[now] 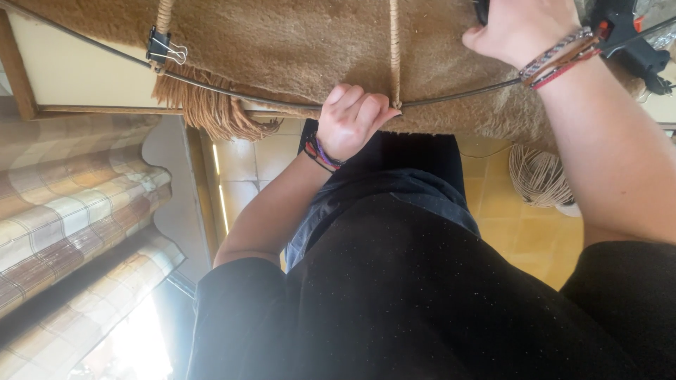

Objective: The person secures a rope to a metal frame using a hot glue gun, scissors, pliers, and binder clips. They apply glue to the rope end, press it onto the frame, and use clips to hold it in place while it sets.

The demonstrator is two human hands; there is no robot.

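The left hand (pixel 350 118) is curled, fingers pressed together, pinching the cord (pixel 394 49) against the dark wire hoop (pixel 232 93) at the near edge of the brown fleece (pixel 296 42). The right hand (pixel 521 28) presses down at the fleece's far right; its fingers are cut off, so their spread cannot be told. A binder clip (pixel 160 48) holds the fringe (pixel 208 112) at left. Risk: slackening the pinch would probably let the cord slide along the hoop.
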